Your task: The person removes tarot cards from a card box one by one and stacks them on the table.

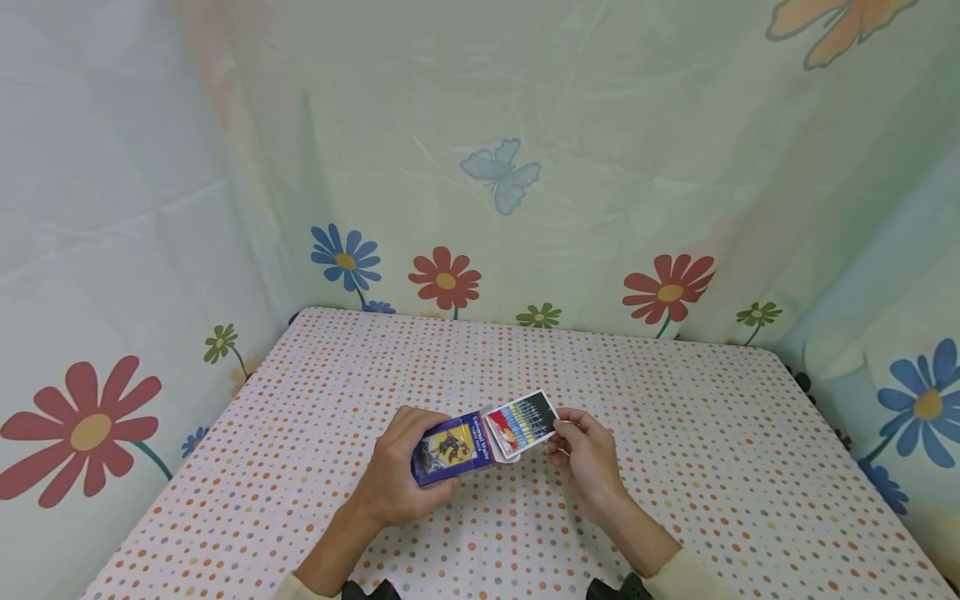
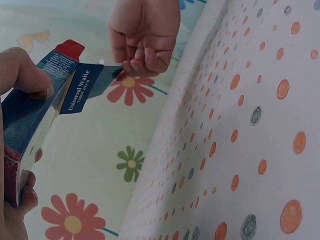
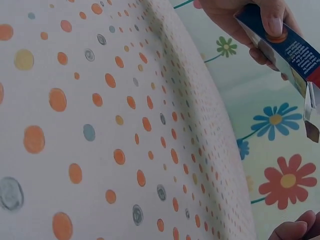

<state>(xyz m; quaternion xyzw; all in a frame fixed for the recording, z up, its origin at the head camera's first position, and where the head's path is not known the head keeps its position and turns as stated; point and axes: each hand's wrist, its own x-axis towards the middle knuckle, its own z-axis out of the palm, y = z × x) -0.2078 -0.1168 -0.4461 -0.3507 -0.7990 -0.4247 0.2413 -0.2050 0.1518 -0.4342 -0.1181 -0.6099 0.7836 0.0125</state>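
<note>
My left hand [image 1: 397,475] grips a blue tarot card box [image 1: 448,450], thumb along the near side and fingers around the far side. The box lies tilted above the table, its end toward my right hand. On the flap [image 2: 77,89] in the left wrist view, "Universal Waite Tarot Deck" is printed. My right hand [image 1: 588,457] pinches the corner of a tarot card [image 1: 521,423] between thumb and fingers. That card, with a row of swords on black, sticks out at the box's opened end. Whether more cards lie inside the box is hidden.
A white cloth with coloured dots covers the table [image 1: 675,433]. Behind it and at both sides hang pale curtains [image 1: 570,233] printed with flowers and butterflies. Small dark objects [image 1: 804,382] show at the table's right edge.
</note>
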